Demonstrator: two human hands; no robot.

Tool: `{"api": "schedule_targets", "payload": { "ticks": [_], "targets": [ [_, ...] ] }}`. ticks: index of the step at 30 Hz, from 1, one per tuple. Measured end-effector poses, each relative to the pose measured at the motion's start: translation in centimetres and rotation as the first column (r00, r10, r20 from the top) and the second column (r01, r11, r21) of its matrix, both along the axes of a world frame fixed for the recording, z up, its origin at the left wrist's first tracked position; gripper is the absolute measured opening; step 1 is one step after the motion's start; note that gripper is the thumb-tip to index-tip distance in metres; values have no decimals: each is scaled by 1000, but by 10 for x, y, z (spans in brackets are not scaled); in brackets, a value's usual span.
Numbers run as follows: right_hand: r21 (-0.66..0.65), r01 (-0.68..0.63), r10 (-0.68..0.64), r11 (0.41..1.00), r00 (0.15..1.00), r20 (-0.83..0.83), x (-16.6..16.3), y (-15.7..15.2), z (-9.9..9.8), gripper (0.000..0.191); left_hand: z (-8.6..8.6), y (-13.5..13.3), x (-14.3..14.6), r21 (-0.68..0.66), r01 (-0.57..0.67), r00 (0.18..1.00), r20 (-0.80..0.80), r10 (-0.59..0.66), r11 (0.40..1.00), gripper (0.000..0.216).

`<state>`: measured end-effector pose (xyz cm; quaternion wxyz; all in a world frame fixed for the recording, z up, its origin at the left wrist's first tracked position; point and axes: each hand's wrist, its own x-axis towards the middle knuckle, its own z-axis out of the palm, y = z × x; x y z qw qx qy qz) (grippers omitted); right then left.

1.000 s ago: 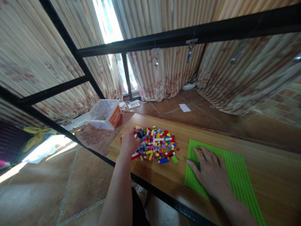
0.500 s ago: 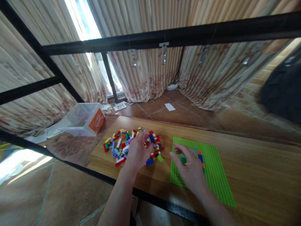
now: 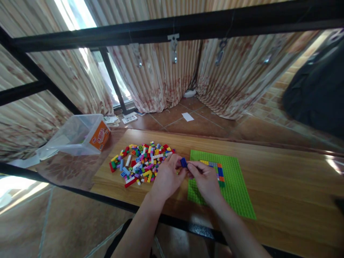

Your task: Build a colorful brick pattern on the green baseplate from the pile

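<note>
A dark blue brick (image 3: pixel 184 162) is held up between my two hands, over the gap between the loose pile and the baseplate. My left hand (image 3: pixel 168 176) pinches it from the left, and the fingertips of my right hand (image 3: pixel 205 179) close on its right end. The green baseplate (image 3: pixel 236 190) lies under and beyond my right hand. On it sits a patch of built bricks (image 3: pixel 220 173) in orange, blue, green, yellow and grey, partly hidden by that hand. Left of my hands spreads a pile of loose, many-coloured bricks (image 3: pixel 145 161).
The wooden table (image 3: pixel 285 179) has a dark metal frame along its near edge. A clear plastic box (image 3: pixel 80 134) with an orange label stands off its left end. Black bars (image 3: pixel 150 30) cross above, with small hanging clips (image 3: pixel 174 50). Curtains (image 3: pixel 158 79) hang behind.
My left hand has come out of the brick pile with a dark blue brick. My right hand has moved left off the built patch to meet it. The view has shifted slightly.
</note>
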<state>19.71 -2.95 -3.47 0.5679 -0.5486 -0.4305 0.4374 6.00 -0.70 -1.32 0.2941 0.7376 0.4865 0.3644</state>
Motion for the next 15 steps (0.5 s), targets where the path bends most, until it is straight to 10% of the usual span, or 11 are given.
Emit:
{"api": "schedule_targets", "payload": {
  "ticks": [9, 15],
  "targets": [
    [94, -103, 31, 990, 818, 574, -17, 0, -10, 21, 18, 23, -54, -122, -318, 870, 356, 341, 940, 24],
    [148, -171, 43, 974, 781, 623, -45, 11, -10, 22, 17, 24, -66, -128, -379, 857, 324, 400, 917, 23]
  ]
}}
